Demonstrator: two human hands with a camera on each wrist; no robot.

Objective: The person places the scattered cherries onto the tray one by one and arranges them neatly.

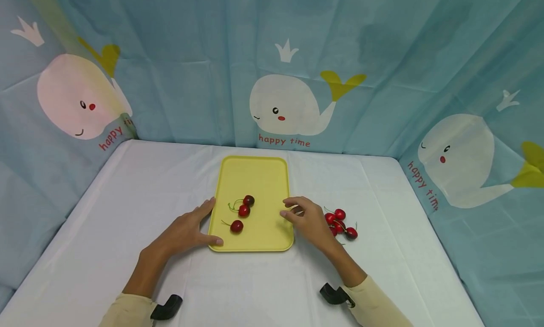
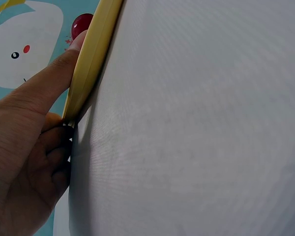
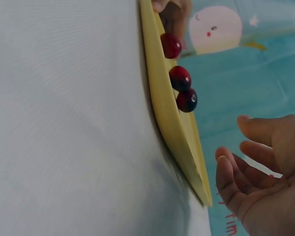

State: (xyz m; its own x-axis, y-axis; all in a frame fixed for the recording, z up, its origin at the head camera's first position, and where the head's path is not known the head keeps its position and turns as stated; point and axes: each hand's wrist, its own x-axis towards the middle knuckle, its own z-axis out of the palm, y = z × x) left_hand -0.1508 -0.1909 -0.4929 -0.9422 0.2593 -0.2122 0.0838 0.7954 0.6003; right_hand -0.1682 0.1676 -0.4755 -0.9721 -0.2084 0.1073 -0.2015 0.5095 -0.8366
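A yellow tray (image 1: 263, 180) lies on the white cloth with three dark red cherries on its left half. One cherry (image 1: 236, 226) sits nearer the front; a pair, a red cherry (image 1: 244, 211) and a darker cherry (image 1: 249, 200), touch behind it. My left hand (image 1: 182, 230) grips the tray's left side, thumb over the front-left rim and fingers along the outside. Above the tray's right edge hovers my right hand (image 1: 308, 218), fingers loosely bent, a gap between thumb and fingertips and nothing held, as the right wrist view also shows.
Several stemmed cherries (image 1: 340, 213) lie in a cluster on the cloth right of the tray, partly hidden by my right hand. A blue curtain (image 1: 204, 81) printed with whales surrounds the table (image 1: 127, 190) at the back and sides.
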